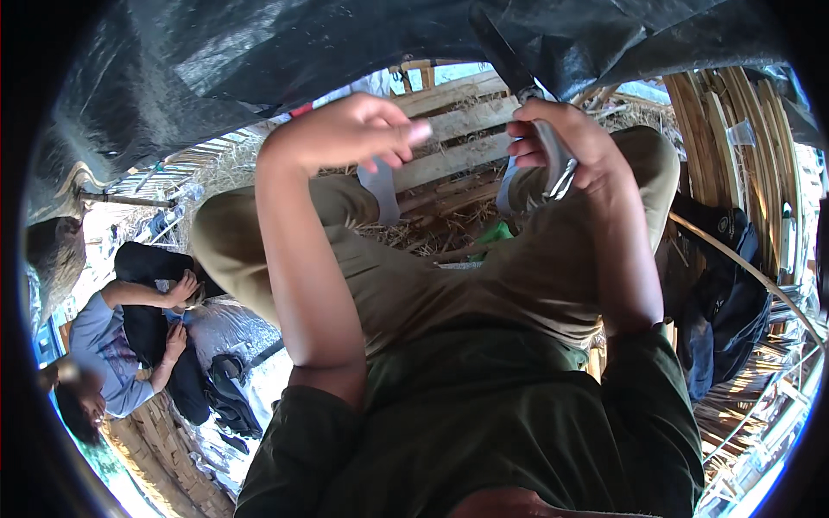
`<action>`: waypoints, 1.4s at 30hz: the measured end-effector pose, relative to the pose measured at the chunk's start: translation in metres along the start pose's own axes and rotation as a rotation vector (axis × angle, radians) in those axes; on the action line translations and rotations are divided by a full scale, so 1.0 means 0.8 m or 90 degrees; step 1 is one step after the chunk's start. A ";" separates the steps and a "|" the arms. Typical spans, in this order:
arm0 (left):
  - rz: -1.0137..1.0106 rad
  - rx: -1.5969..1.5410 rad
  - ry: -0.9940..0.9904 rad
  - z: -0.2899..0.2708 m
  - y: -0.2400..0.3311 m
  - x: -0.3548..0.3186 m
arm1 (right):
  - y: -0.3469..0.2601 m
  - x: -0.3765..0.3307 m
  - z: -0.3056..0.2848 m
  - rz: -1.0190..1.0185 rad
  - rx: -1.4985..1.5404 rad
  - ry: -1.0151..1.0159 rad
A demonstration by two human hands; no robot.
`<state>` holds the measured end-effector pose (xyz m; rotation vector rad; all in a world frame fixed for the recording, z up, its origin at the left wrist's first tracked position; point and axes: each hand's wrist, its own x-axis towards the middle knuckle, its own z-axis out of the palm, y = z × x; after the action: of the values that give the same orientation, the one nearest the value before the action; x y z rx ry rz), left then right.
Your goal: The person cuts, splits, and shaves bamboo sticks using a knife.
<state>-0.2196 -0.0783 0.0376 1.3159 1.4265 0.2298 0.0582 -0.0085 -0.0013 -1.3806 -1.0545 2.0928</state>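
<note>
My right hand [566, 138] is closed around the handle of a large knife [501, 47]. Its long dark blade points up and to the left, in front of the black plastic sheet. Below the fingers a pale, shiny curved handle end shows. My left hand [350, 134] is raised to the left of it, apart from the knife. Its fingers are loosely bent, the thumb sticks out to the right, and I see nothing held in it. Motion blurs the fingertips a little. Both hands are above my bent knees in brown trousers [414, 276].
Black plastic sheeting [285, 52] hangs overhead. Wooden slats [466, 121] and straw lie beyond my feet. Split wood pieces [734, 164] stand at right, near a dark bag [725, 293] and a thin stick [747, 257]. Another person [121, 332] sits at left, holding something small.
</note>
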 end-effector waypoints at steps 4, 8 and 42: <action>-0.172 -0.038 -0.005 -0.001 -0.083 0.133 | 0.028 0.029 -0.038 0.055 -0.002 0.009; -0.303 -0.089 -0.165 0.064 -0.202 0.261 | 0.046 0.047 -0.043 0.080 -0.019 0.033; -0.336 0.231 -0.531 0.347 -0.566 0.287 | 0.020 0.114 -0.011 0.006 -0.578 0.041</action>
<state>-0.2008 -0.2002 -0.5275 1.0572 1.0396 -0.8703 0.0288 0.0478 -0.0695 -1.7919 -2.1076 1.5770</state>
